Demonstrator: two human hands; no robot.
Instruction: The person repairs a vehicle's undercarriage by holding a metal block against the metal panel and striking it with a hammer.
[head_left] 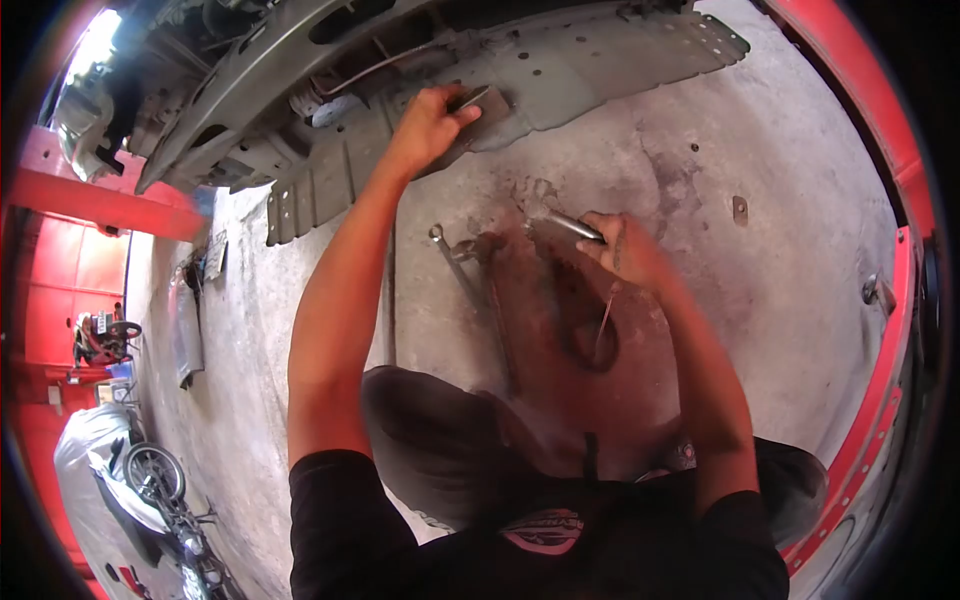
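My left hand [432, 125] is closed at the edge of the grey sheet-metal panel [570, 75], gripping a small flat rectangular metal piece [487, 105]. I cannot tell whether that piece is part of the panel or separate. Lower and to the right, my right hand [625, 252] wraps around a silver metal-shafted tool [575, 224]; its far end is unclear against the stained floor. Between my arms, a combination wrench [458, 265] lies on the concrete beside a dark, rusty-looking long tool [498, 300].
Overhead at the upper left is a vehicle's underbody [250, 75]. A red beam [100, 200] stands at left, and a red frame [870, 430] curves along the right. A motorcycle [160, 490] is parked at lower left. Dark reddish stains [620, 380] mark the concrete floor.
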